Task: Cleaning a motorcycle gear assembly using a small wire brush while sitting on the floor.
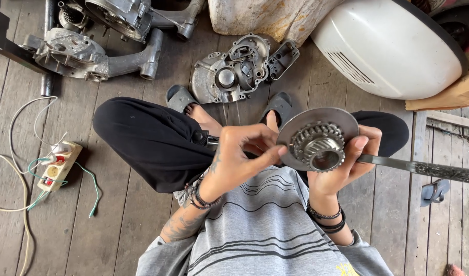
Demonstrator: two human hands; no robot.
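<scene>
Wooden floor (117, 225): two hands, one gear assembly (318, 140).

engine casing (234, 71), power strip (58, 166), white cover (392, 46)

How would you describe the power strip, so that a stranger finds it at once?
Start from the person's black trousers and look left across the wooden floor. There lies the power strip, a cream oblong block set slantwise. Unlike the grey metal engine parts above it, it has white cables and a thin green wire attached.
</scene>
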